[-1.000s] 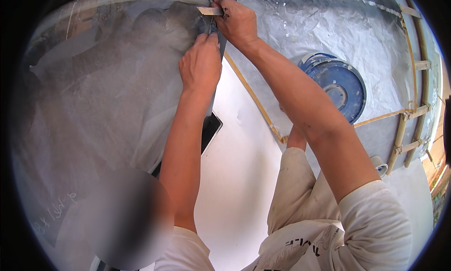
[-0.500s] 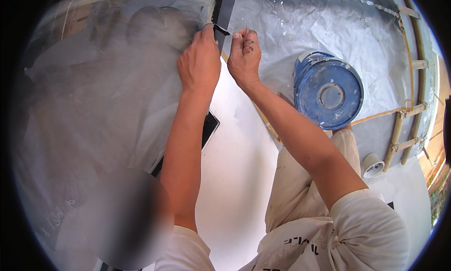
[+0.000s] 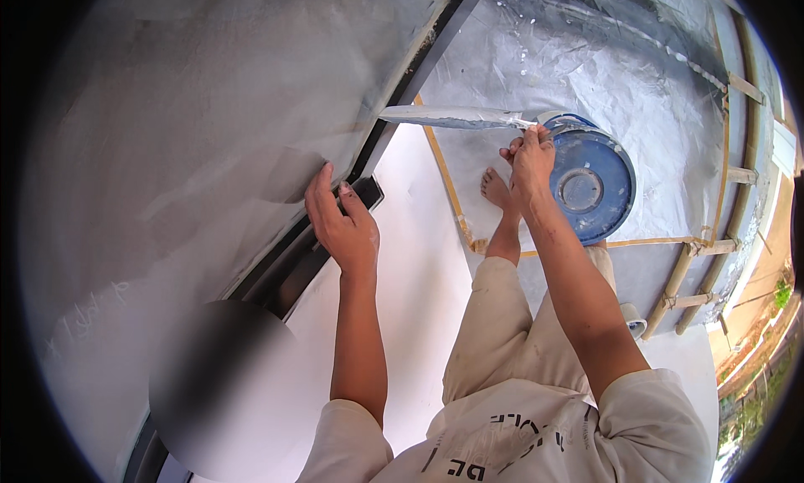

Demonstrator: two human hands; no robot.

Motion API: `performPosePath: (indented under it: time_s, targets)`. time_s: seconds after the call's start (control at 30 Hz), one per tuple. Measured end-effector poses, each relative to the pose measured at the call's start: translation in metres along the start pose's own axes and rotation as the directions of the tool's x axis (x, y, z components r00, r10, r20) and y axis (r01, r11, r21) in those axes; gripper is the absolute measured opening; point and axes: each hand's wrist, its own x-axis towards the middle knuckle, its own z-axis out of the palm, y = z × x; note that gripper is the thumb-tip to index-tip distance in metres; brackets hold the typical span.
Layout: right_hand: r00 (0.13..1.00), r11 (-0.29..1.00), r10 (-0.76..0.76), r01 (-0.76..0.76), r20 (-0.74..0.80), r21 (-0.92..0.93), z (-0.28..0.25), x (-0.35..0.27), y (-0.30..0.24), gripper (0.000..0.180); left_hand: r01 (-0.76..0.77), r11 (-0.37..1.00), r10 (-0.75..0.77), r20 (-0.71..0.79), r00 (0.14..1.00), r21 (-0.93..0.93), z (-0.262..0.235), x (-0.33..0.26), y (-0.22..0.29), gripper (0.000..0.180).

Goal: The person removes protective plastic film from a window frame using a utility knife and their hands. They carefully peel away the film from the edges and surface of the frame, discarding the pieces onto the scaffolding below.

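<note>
The right hand [image 3: 529,160] grasps a strip of tape [image 3: 452,116] at upper centre, peeled off the frame. The left hand [image 3: 339,223], fingers spread, presses the plastic sheet [image 3: 209,131]; its lower edge seems still fixed.

Left arm raised and nearly straight up from the shoulder, left hand [image 3: 342,223] open, palm pressed flat forward, fingers spread upward, thumb out to the side. Right arm reaches up and forward, elbow slightly bent; right hand [image 3: 531,160] closed in a fist-like grip, knuckles up, wrist straight. One bare foot visible below the right hand.
</note>
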Motion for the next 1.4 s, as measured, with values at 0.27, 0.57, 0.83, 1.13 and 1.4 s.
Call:
performPosePath:
  time_s: [0.27,0.57,0.83,1.13,1.4]
  targets:
    - [0.971,0.942,0.224,-0.194,-0.083,0.272,-0.015,0.009,-0.018,0.016,0.247,0.961,-0.245,0.030,0.969,-0.123,-0.036,-0.010,0.011,0.029]
    - [0.988,0.965,0.153,-0.146,-0.015,0.220,-0.063,-0.028,-0.002,0.005,0.241,0.962,-0.239,0.035,0.970,-0.128,-0.039,-0.008,0.015,0.026]
    - [0.978,0.958,0.199,-0.182,-0.056,0.220,-0.091,-0.055,0.010,0.011,0.230,0.966,-0.230,0.015,0.973,-0.114,-0.037,-0.006,0.013,0.028]
    - [1.000,0.941,-0.012,0.008,0.012,0.338,-0.095,-0.056,-0.040,0.010,0.219,0.971,-0.218,0.025,0.976,-0.099,-0.036,-0.003,0.010,0.029]
    - [1.000,0.999,0.003,-0.002,-0.016,0.055,-0.172,-0.045,-0.096,0.008,0.342,0.903,-0.283,0.239,0.929,-0.260,-0.018,-0.064,0.017,0.025]
